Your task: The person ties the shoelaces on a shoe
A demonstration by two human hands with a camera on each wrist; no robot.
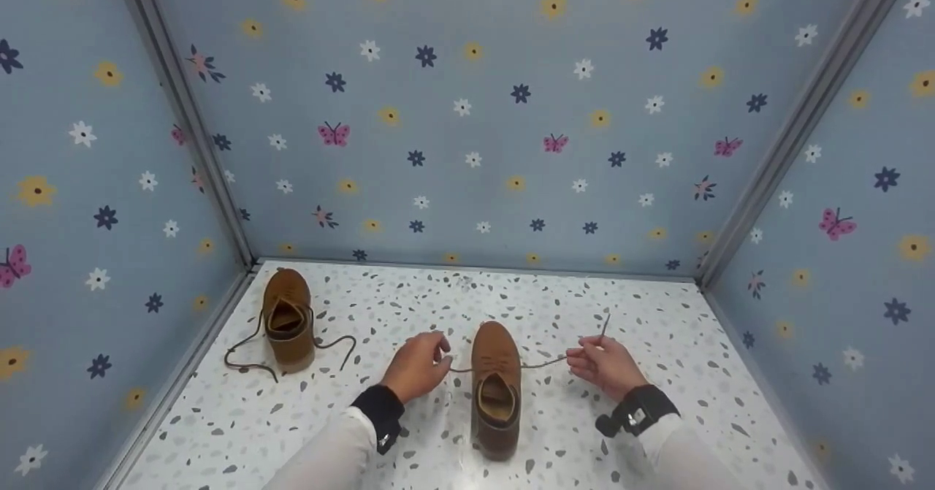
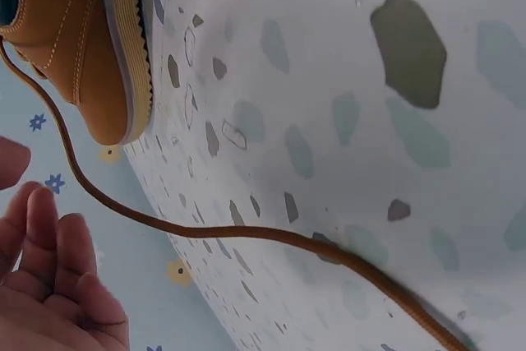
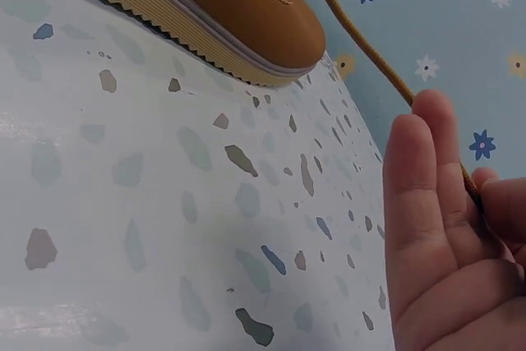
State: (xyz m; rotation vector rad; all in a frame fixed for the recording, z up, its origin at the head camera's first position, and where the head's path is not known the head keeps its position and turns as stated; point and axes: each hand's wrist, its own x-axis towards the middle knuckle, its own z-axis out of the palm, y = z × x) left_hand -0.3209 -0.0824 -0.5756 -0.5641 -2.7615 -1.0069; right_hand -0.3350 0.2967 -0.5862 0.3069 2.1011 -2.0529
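While right hand pinches lace, floor separates left hand (thumb apart) from shoe.

Head and both wrist views checked: no legible text, label, brand, number or sign on the brown shoes, laces, wrist straps, speckled surface or flower-printed walls.

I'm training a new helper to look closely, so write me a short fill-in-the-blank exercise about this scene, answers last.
1. The ____ hand pinches a lace.
2. In the head view, the far shoe stands to the ____ of the near shoe.
3. The pink insects on the back wall are ____.

Missing words: right; left; butterflies.
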